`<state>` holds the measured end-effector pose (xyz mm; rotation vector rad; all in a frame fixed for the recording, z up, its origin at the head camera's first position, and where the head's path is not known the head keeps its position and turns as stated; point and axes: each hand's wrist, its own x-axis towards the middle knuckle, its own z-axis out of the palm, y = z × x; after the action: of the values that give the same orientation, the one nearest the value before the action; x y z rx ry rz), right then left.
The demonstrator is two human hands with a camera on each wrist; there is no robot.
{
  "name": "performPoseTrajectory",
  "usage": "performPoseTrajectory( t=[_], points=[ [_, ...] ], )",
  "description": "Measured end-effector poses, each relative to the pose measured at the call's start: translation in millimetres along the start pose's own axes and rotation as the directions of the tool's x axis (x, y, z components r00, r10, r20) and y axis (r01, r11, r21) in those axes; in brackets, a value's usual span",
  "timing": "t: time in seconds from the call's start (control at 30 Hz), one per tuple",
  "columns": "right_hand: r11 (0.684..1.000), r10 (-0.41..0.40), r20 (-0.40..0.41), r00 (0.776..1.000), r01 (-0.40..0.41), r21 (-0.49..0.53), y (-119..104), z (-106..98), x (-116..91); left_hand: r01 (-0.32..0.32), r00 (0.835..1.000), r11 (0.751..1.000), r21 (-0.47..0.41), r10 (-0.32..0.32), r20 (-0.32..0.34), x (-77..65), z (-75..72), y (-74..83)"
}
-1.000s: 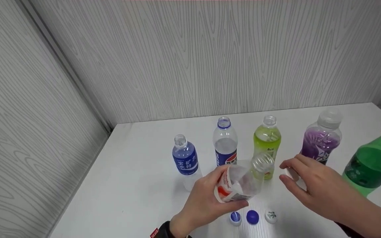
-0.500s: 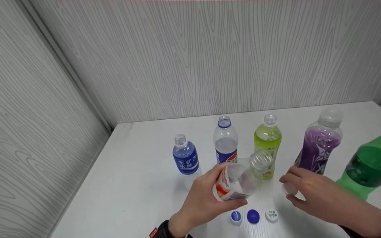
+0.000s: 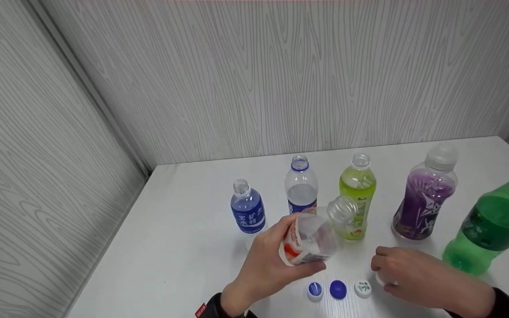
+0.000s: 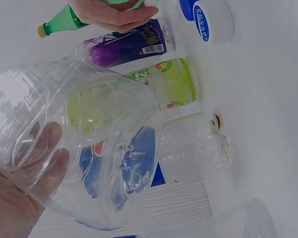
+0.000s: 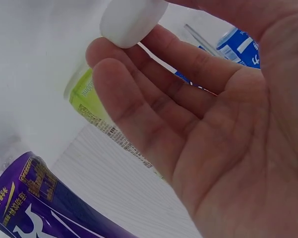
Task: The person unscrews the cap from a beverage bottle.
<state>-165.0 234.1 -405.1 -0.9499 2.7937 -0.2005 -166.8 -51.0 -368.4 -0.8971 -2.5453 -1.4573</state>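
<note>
My left hand [image 3: 265,260] grips a clear, uncapped bottle [image 3: 318,236] with a red-and-white label, tilted so its mouth points up and right. Its clear base fills much of the left wrist view. Low over the table at right, my right hand [image 3: 427,276] pinches a white bottle cap [image 5: 131,22] between thumb and fingers; the head view shows little of it. Left of that hand lie a white cap with blue top [image 3: 315,290], a blue cap [image 3: 338,289] and a white cap with green print [image 3: 362,288], in a row.
Behind my hands stand an uncapped blue-label bottle [image 3: 248,212], an uncapped cola bottle [image 3: 301,190] and an uncapped yellow-green drink bottle [image 3: 356,190]. Farther right are a capped purple drink bottle [image 3: 424,203] and a green bottle [image 3: 488,221] with orange cap. A patterned wall [image 3: 281,79] closes the back.
My right hand has come down and toward me with the white cap, to the right end of the cap row. The left hand with the clear bottle has shifted slightly left.
</note>
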Motion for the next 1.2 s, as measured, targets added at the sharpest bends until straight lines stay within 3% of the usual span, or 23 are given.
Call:
performPoseTrajectory(
  t=[0.3, 0.73, 0.87, 0.93, 1.1, 1.2],
  points=[
    [0.995, 0.088, 0.096, 0.992, -0.092, 0.043, -2, 9, 5, 0.008, 1.000, 1.000, 0.016, -0.008, 0.002, 0.1, 0.1, 0.4],
    [0.991, 0.104, 0.086, 0.991, -0.111, 0.076, -2, 14, 5, 0.013, 1.000, 1.000, 0.025, -0.013, -0.001, 0.1, 0.9, 0.0],
    [0.981, 0.162, 0.126, 0.979, -0.174, 0.086, -4, 14, 7, 0.024, 1.000, 0.999, 0.026, -0.024, 0.001, -0.6, 1.5, 0.3],
    [0.982, 0.156, 0.133, 0.979, -0.168, 0.084, -3, 13, 7, 0.031, 1.000, 0.999, 0.024, -0.031, 0.002, -0.6, 1.7, 0.5],
    [0.999, 0.045, 0.044, 0.998, -0.046, 0.021, -2, 5, 2, 0.023, 1.000, 1.000, 0.014, -0.023, 0.002, -0.5, 2.7, -0.4],
    [0.998, 0.056, -0.077, 0.995, -0.057, -0.014, -4, -3, -1, 0.008, 1.000, 1.000, 0.010, -0.008, 0.005, -0.3, 3.7, -2.1]
  ],
)
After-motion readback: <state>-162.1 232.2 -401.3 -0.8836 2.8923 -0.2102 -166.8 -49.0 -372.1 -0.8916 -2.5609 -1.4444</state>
